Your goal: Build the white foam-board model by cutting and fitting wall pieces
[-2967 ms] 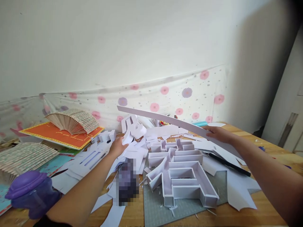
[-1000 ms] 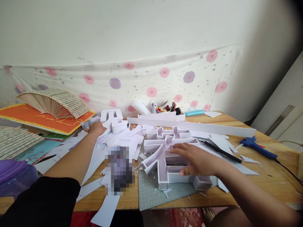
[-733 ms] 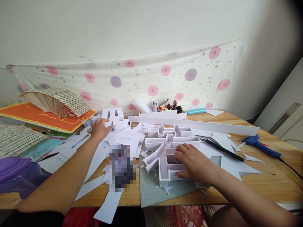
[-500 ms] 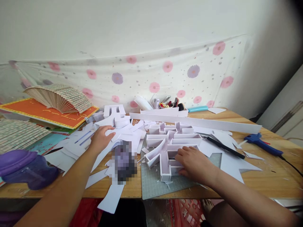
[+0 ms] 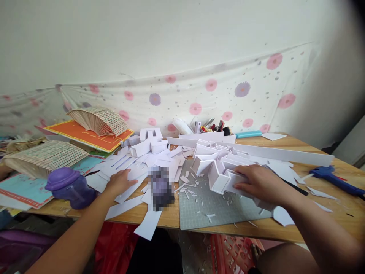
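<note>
1. Where the wooden table [image 5: 310,224] meets the wall, a flowered cloth [image 5: 199,95] hangs behind the grey cutting mat [image 5: 211,207].
2. White foam-board model [image 5: 219,163]: walled compartments, tilted up over the mat's far right.
3. Right hand [image 5: 256,182] clasps the model's near edge.
4. Left hand [image 5: 119,182] lies spread on paper scraps [image 5: 148,161], left of the mat.

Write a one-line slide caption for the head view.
Right hand tilts a white foam-board model off the cutting mat; left hand rests on paper scraps.
</note>
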`<state>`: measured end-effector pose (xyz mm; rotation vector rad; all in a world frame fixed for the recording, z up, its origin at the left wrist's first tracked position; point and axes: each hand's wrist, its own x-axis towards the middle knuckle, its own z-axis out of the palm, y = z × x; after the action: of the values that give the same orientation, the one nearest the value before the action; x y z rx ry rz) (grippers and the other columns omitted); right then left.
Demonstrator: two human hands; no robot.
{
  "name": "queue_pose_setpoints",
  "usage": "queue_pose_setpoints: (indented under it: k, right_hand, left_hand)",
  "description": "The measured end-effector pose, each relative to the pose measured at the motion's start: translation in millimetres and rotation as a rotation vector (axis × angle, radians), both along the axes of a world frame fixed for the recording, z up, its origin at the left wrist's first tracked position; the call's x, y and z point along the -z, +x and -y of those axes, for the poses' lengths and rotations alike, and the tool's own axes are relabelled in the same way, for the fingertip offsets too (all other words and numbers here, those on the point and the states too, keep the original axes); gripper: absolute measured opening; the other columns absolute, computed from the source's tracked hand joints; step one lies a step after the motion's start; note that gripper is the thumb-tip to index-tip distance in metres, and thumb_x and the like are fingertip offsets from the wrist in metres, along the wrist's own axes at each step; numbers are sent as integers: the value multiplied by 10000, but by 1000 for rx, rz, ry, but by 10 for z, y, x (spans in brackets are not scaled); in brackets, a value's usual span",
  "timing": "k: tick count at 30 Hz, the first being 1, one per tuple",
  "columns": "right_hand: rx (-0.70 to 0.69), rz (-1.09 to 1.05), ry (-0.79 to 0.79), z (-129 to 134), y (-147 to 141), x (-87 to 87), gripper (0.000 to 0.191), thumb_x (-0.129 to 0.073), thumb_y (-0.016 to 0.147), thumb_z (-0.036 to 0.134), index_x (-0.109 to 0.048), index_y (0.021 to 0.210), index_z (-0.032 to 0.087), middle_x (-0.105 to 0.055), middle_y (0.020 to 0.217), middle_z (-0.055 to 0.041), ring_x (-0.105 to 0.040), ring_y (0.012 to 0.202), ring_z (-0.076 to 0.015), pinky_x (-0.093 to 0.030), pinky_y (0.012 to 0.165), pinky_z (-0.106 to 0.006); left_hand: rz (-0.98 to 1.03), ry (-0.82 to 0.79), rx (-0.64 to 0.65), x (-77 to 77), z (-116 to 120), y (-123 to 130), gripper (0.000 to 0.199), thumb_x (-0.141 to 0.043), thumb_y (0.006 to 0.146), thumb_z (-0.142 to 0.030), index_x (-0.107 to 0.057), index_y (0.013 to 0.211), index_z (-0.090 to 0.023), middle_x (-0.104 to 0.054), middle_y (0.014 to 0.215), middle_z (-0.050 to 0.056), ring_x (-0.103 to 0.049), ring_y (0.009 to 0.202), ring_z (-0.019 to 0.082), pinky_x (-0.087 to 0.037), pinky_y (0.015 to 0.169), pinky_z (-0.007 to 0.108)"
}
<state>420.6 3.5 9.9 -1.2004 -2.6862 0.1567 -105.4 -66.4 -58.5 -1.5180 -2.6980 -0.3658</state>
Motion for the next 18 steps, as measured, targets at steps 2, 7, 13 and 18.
queue_pose_setpoints:
  k: [2,7,13,18]
  right_hand:
    - [36,-47,-49,-28,62,-37,224,-571,790,389,-643,950,250,-706,915,-78,-626,826,-295,-455,713,-396]
    - [65,-92,-81,-100,134,-216,294,-557,806,430,-635,1000,223,-694,938,-88,-613,831,-277,-443,717,-373]
    - [-17,-28,-22,-109,-6,-415,286,-576,816,385,-641,1014,190,-690,985,-87,-606,861,-254,-432,725,-349]
    - [-87,135,40,28,-227,-437,199,-627,802,311,-647,964,196,-707,981,-79,-609,902,-268,-421,801,-383]
  left_hand:
    - [31,10,-21,8,-28,52,619,-681,594,-476,-619,1147,-208,-548,1345,156,-442,1259,410,-358,1001,515]
    - [139,110,11,-192,-124,305,471,-691,611,-420,-649,1038,-224,-517,1366,144,-373,1288,457,-271,1025,624]
    - [543,274,305,-468,-243,1260,494,-430,848,-569,-469,1232,-261,-602,1235,84,-624,1061,235,-496,897,380]
    - [1653,157,202,-467,-417,2163,610,-502,807,-633,-376,1278,-268,-651,859,60,-664,626,228,-548,596,409]
